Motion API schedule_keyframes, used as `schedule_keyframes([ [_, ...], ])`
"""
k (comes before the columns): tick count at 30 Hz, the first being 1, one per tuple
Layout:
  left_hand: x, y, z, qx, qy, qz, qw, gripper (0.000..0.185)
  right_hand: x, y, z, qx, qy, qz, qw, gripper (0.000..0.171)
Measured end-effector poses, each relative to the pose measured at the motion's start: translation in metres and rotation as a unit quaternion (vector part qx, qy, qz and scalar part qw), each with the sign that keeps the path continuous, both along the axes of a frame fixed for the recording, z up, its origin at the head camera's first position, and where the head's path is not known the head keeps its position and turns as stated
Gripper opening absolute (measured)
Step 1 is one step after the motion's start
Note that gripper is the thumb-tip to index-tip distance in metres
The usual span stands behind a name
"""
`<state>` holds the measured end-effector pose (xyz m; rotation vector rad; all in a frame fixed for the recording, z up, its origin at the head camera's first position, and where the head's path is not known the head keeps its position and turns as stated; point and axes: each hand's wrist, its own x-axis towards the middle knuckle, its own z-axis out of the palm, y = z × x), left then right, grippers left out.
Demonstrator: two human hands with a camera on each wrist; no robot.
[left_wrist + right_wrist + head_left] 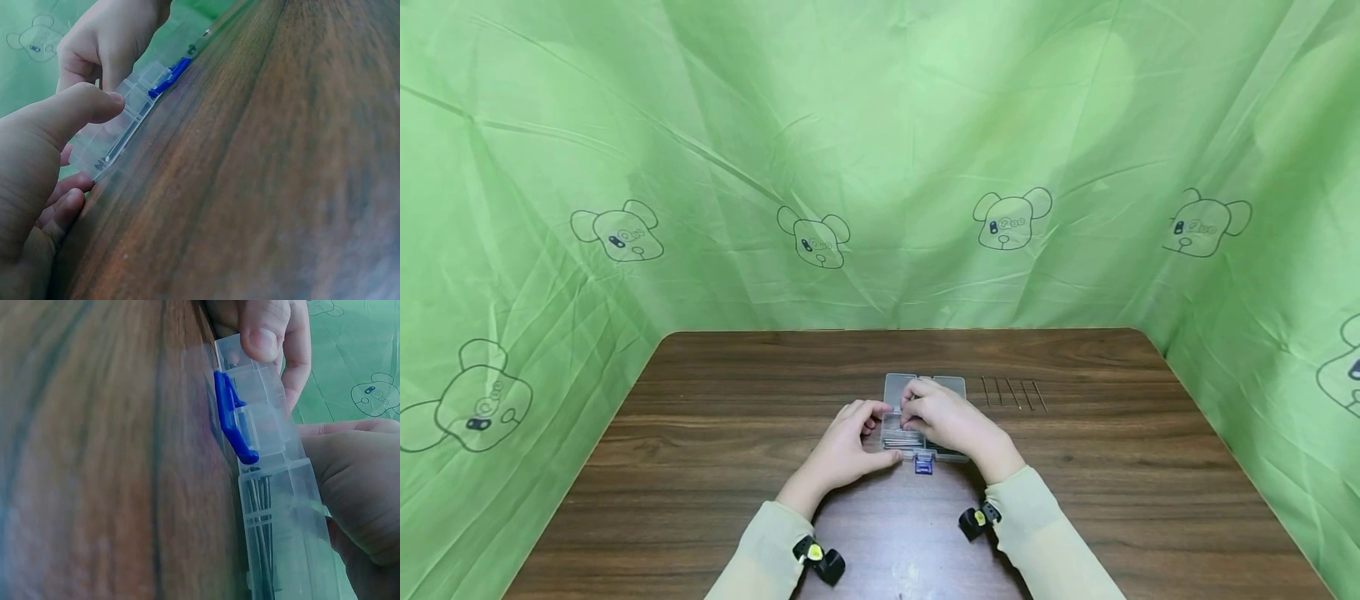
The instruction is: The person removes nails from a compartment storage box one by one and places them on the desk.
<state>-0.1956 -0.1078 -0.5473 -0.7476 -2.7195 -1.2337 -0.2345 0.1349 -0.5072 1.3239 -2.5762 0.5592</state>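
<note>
A clear plastic compartment box point(898, 387) lies on the table with its lid raised at the far side. A blue latch point(923, 466) sits on its near edge. Thin metal nails point(262, 512) lie lengthwise in the near compartments. My left hand point(841, 454) grips the box's left end, thumb at the near corner and fingers around the far side. Over the left half, my right hand point(951, 421) reaches down with curled fingers, thumb and forefinger close together inside the box. Those fingertips are partly hidden, and I cannot tell whether they pinch a nail.
Several long thin nails point(1013, 394) lie side by side on the brown wooden table point(737, 400), right of the box. A green curtain point(880, 283) with printed bear heads surrounds the table's back and sides.
</note>
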Motion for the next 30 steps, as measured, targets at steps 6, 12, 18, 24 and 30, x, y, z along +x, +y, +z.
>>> schedule_keyframes([
  [6, 0.000, -0.001, -0.001, -0.006, 0.006, 0.000, 1.0000, 0.068, 0.001, 0.007, 0.008, 0.015, -0.021, -0.003, 1.000, 0.007],
  [12, -0.001, 0.000, -0.001, -0.006, 0.010, 0.001, 0.9999, 0.068, 0.003, 0.018, 0.017, 0.026, -0.074, -0.033, 0.996, 0.009],
  [18, -0.001, 0.001, -0.001, -0.004, 0.004, 0.001, 1.0000, 0.068, -0.001, 0.024, 0.015, 0.024, -0.092, -0.032, 0.995, 0.009],
  [24, -0.001, 0.001, -0.002, -0.005, 0.001, 0.004, 1.0000, 0.068, -0.002, 0.027, 0.011, 0.020, -0.096, -0.025, 0.995, 0.008],
  [30, 0.000, 0.001, -0.001, -0.008, -0.007, 0.005, 0.9999, 0.068, -0.002, 0.029, 0.011, 0.015, -0.096, -0.019, 0.995, 0.009],
])
